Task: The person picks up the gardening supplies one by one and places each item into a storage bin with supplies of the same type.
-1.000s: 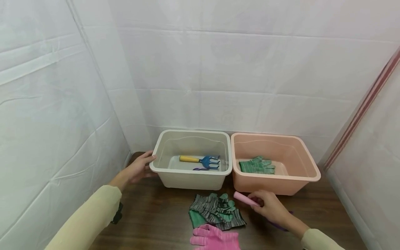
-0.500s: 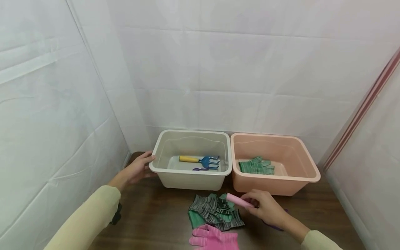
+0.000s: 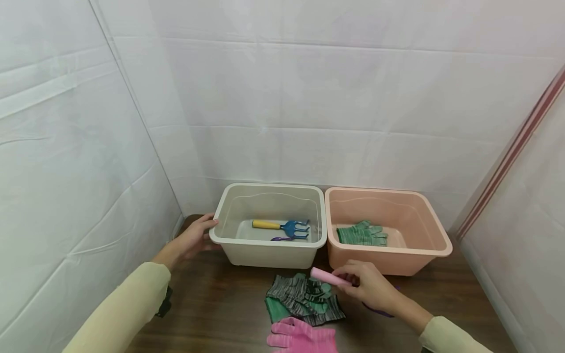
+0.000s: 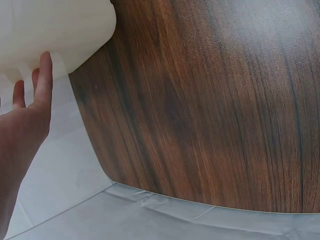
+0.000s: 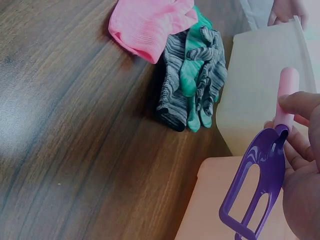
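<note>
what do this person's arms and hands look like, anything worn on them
The left sleeve and right sleeve are plain pale yellow-green, ending short of the wrists. The left hand and right hand are bare, without gloves. A small black object shows beside the left cuff; what it is can't be made out.

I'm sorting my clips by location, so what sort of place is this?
Probably a makeshift work booth indoors: white sheeting hangs on three sides of a wood-grain table, where a white bin and a peach bin stand side by side.
</note>
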Demonstrator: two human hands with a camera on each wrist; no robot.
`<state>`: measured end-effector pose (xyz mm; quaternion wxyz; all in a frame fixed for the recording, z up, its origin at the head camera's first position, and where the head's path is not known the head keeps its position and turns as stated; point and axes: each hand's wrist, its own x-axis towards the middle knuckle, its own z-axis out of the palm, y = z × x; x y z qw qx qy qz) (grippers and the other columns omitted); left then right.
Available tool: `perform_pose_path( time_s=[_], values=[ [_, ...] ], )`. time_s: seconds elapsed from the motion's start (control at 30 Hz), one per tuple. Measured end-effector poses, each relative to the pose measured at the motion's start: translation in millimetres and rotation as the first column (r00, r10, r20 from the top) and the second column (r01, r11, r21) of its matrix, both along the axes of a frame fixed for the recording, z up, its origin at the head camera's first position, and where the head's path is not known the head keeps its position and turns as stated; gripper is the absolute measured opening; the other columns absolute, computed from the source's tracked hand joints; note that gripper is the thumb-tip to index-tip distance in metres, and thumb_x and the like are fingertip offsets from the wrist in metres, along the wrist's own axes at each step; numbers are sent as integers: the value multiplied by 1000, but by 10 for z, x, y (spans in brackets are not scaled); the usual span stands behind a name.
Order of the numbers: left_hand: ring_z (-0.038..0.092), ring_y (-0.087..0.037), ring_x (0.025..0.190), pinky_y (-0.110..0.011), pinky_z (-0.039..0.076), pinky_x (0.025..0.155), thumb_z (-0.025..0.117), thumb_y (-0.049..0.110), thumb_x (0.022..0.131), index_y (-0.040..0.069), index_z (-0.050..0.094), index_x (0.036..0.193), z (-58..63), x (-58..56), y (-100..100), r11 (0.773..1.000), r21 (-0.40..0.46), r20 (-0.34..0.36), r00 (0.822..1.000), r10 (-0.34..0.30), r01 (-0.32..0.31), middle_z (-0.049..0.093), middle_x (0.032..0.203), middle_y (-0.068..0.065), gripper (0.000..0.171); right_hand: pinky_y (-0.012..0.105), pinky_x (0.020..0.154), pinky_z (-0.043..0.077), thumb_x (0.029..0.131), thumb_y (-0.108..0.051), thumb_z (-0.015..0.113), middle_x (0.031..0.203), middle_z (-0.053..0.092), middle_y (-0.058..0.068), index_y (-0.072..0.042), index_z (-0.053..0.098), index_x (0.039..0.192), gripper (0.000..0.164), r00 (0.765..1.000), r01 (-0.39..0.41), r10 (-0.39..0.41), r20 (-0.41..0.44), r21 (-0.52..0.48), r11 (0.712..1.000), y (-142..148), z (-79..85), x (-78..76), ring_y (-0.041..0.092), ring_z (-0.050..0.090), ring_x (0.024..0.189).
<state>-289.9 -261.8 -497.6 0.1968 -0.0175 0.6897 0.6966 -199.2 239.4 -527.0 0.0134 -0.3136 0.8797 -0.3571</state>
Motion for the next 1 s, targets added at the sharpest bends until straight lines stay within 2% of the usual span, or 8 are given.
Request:
perform_pose_path(
  time_s=[0.17,0.43,0.67,0.77,0.87,1.0],
  values=[
    [40,-47,145,-67,44,111,39,27,116,6,19,167,9,-16,-8,1000,-13,11,1000,-3,3,25,166,-27,59,29,68,60,91,-7,84,94,68,-10,-15,79,118,28,1000,-4,4,-10,-7,1000,-17,12,19,2,63,79],
    [46,-43,141,-67,44,111,38,29,116,8,19,167,3,-11,-22,1000,-22,4,1000,-6,6,26,165,-28,59,30,67,59,94,-12,82,97,67,-12,-20,79,120,27,999,1,0,-42,9,1000,-71,125,-32,4,60,78],
    [59,-28,127,-65,47,110,39,28,116,6,20,166,-20,8,2,1000,-15,10,1000,6,-6,27,164,-29,58,27,65,56,95,-20,82,99,68,-12,-23,79,121,26,999,-9,9,-45,1,1000,-113,222,-12,5,59,77],
    [57,-31,130,-64,48,109,40,29,116,7,22,166,-29,2,-2,1000,-11,19,1000,18,-18,28,164,-27,58,31,66,58,95,-20,83,100,68,-11,-23,79,121,26,999,-20,20,-33,-11,1000,-134,241,6,6,60,77],
    [50,-38,138,-64,48,109,40,28,116,7,20,167,-39,-5,-11,1000,1,20,1000,7,-7,27,165,-27,59,33,65,59,95,-18,83,100,67,-11,-22,79,121,27,999,-25,25,-22,-16,1000,-154,262,20,6,60,77],
    [48,-40,141,-64,47,109,40,29,116,7,20,167,-44,-18,-17,1000,3,7,1000,-2,2,27,165,-28,59,33,66,59,94,-16,83,99,69,-12,-23,79,119,26,998,-34,33,-49,-16,999,-193,315,0,7,61,79]
  ],
)
